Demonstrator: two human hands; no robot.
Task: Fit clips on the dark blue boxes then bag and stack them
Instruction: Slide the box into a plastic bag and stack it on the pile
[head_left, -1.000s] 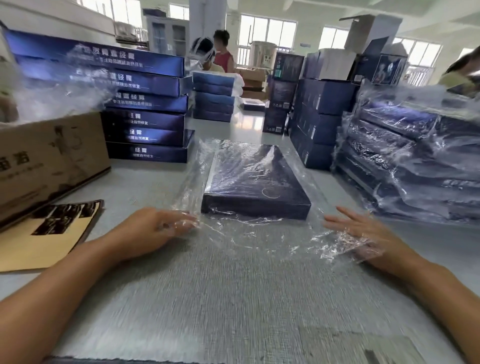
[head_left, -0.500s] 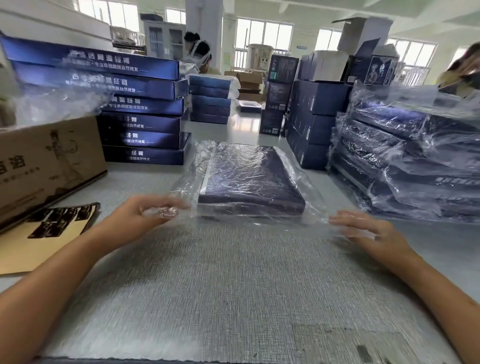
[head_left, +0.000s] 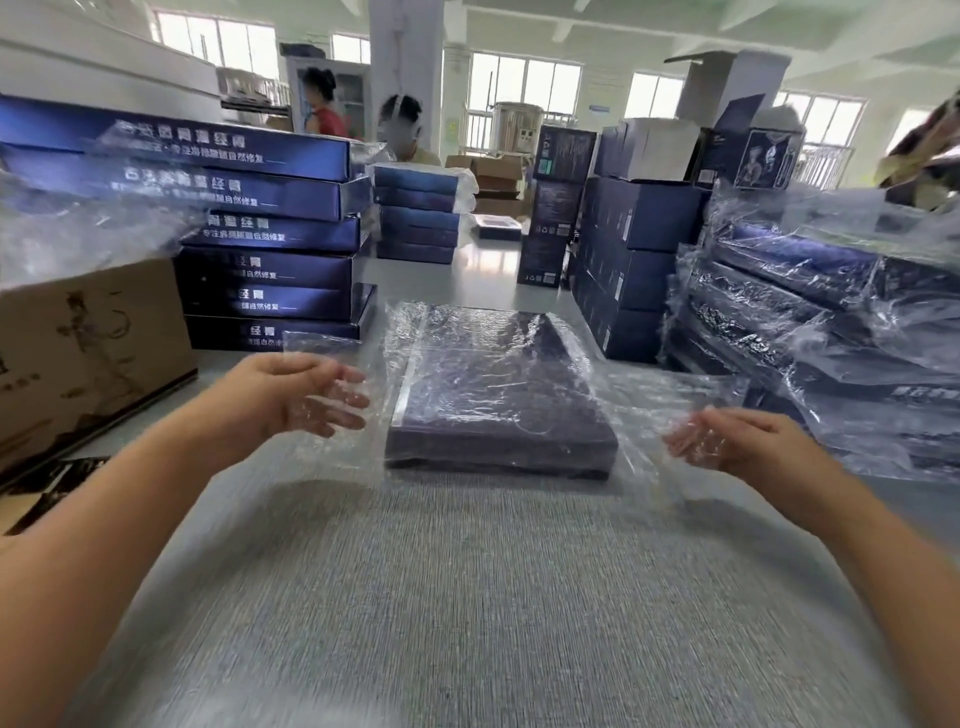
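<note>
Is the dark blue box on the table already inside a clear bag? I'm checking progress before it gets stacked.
Yes, clear crinkled plastic of the bag covers the dark blue box, spreading past both sides toward the left hand and right hand.

A grey table (head_left: 467, 597) carries a bagged box (head_left: 498, 395) and box stacks (head_left: 270, 244).
</note>
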